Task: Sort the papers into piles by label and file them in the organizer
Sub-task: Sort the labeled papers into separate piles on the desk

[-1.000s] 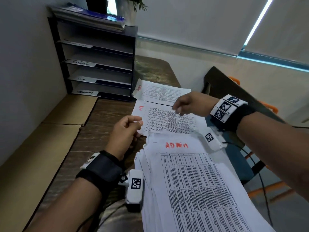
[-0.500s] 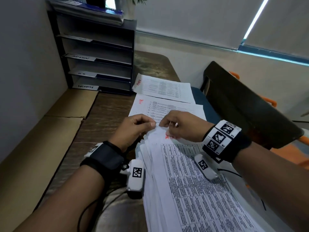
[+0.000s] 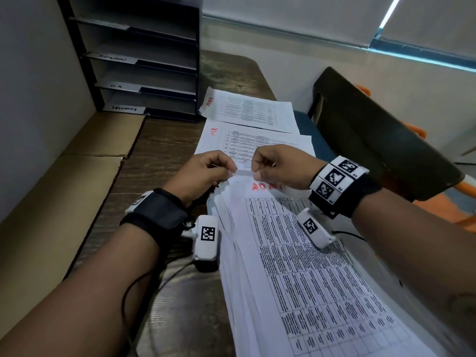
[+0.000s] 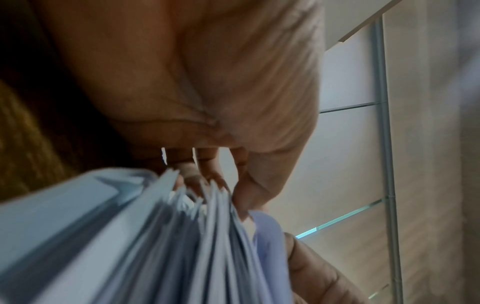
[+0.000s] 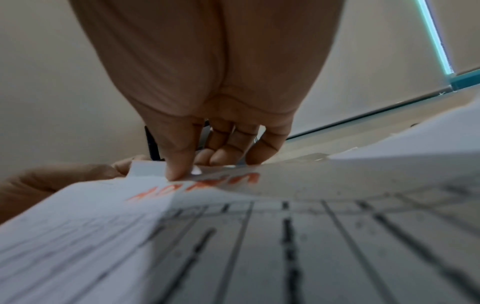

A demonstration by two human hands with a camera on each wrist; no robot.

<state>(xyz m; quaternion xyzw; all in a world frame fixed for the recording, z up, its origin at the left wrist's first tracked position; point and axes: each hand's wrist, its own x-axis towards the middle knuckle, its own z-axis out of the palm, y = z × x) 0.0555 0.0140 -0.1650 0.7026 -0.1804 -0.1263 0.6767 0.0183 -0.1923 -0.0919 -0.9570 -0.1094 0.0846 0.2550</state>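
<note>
A thick stack of printed papers (image 3: 309, 279) lies on the wooden desk (image 3: 164, 155), its top sheet (image 5: 259, 236) marked "ADMIN" in red. My left hand (image 3: 206, 173) and right hand (image 3: 278, 167) pinch the far edge of that top sheet between thumb and fingers, lifting it slightly. The left wrist view shows the fanned sheet edges (image 4: 182, 236) under my fingers (image 4: 207, 168). Beyond lie two separate sheets: one marked "HR" (image 3: 247, 140) and one farther back with a red label (image 3: 249, 109). A black shelf organizer (image 3: 144, 60) with labelled slots stands at the back left.
Cardboard panels (image 3: 77, 155) line the desk's left side against the wall. A dark chair back (image 3: 381, 140) with a blue seat stands right of the desk. Cables (image 3: 144, 284) run from both wrist cameras over the desk.
My right hand drew back from the HR sheet to the stack's far edge and took hold of the top sheet beside my left hand. The head view tilted down.
</note>
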